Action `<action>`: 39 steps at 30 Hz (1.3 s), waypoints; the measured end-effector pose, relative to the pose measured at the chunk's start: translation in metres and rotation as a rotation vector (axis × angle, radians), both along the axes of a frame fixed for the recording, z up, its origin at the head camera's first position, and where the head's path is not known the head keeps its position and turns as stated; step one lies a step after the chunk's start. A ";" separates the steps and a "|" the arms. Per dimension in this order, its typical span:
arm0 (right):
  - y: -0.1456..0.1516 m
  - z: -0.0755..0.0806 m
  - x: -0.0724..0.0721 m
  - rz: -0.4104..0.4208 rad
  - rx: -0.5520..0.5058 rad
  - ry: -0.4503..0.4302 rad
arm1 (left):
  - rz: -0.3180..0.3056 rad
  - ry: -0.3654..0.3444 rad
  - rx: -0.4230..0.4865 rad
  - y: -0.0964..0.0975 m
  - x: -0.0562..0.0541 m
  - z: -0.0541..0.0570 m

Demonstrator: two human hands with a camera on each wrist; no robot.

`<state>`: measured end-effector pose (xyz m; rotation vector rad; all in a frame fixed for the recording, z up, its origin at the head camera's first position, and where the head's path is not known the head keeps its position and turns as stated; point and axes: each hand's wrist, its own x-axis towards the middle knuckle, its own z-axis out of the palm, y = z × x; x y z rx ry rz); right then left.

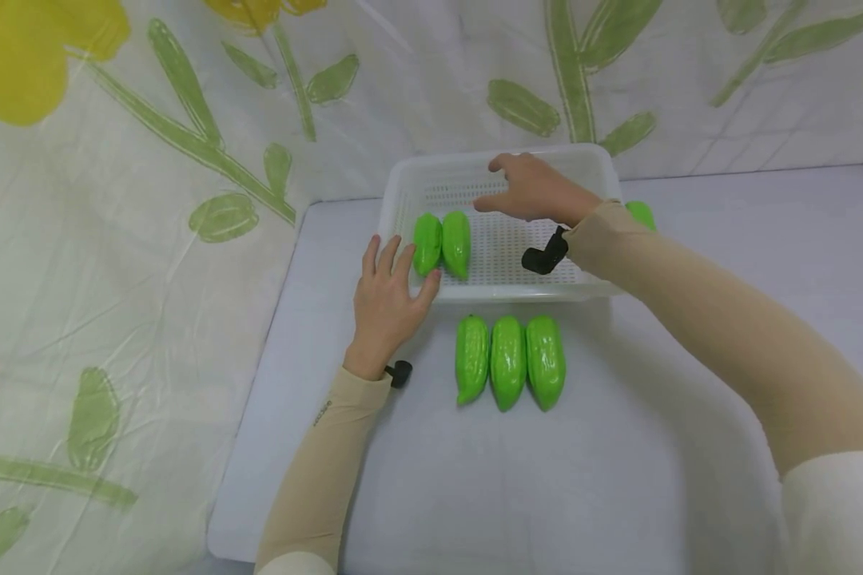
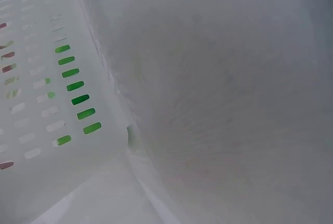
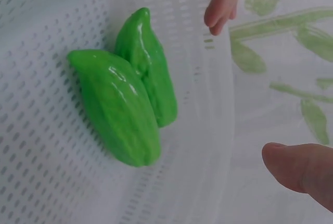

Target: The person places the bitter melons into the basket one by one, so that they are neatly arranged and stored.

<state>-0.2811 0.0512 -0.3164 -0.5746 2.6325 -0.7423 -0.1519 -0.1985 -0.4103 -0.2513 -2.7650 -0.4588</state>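
Note:
Over the white basket, my right hand has its thumb and fingers apart with nothing between them. Two glossy green pepper-like vegetables, a left one and a right one, lie side by side in the basket's left part. The right wrist view shows this pair closely, the nearer vegetable beside the thumb side of the hand. My left hand is at the basket's front left corner, fingers extended along the rim. Through the slotted wall in the left wrist view, green shows.
In front of the basket, three more green vegetables lie in a row on the white table. Another green vegetable shows right of the basket, partly hidden by the right sleeve. A flower-patterned curtain hangs behind and left.

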 end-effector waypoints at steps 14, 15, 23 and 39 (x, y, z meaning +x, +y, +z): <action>0.030 0.014 0.010 -0.011 0.034 0.015 | 0.004 -0.002 0.002 0.001 0.001 0.000; 0.033 0.015 0.011 -0.015 0.038 0.011 | 0.002 -0.001 0.001 0.001 0.001 0.000; 0.053 0.027 0.016 -0.061 0.014 0.005 | -0.005 0.001 0.000 0.000 0.000 0.000; 0.091 0.035 0.026 -0.113 0.000 0.002 | -0.018 0.022 0.006 -0.001 -0.001 -0.001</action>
